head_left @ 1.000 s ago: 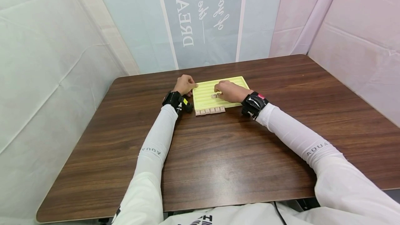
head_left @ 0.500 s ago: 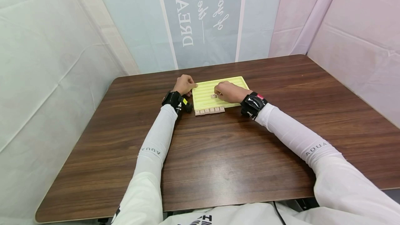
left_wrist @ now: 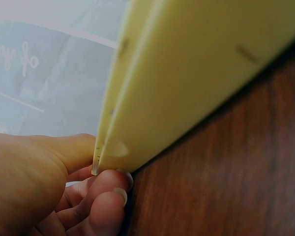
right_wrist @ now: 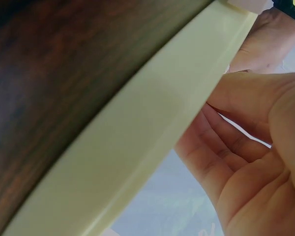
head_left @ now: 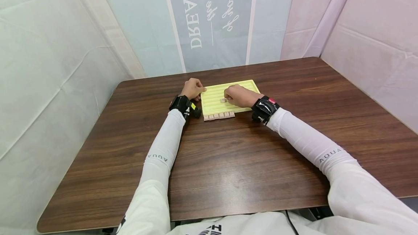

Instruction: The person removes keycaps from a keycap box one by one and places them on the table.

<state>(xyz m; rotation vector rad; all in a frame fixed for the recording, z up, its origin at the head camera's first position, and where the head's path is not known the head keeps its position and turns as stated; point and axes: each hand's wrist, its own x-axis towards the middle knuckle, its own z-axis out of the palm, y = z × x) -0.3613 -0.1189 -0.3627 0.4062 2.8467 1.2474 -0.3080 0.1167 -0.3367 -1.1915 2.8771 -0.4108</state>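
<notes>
A pale yellow ridged tray (head_left: 212,103) lies near the back of the table. My left hand (head_left: 192,89) pinches its left edge, thumb on the rim and curled fingers (left_wrist: 108,206) against the outer wall in the left wrist view. Over the tray's middle, my right hand (head_left: 241,96) has its thumb and fingers brought together at a small beige keycap, mostly hidden by the fingers. Just left of those fingertips, another keycap (head_left: 223,100) sits on a ridge. In the right wrist view the tray's side wall (right_wrist: 137,113) hides the right fingertips.
Several beige keycaps (head_left: 219,116) stand in a row along the tray's front edge. The brown wooden table (head_left: 209,169) stretches around the tray. A printed curtain (head_left: 215,21) hangs behind its far edge, with white sheeting (head_left: 49,82) on the left.
The right fingers have shifted very slightly over the keycap, covering more of it. Left hand, tray and front row stay in place.
</notes>
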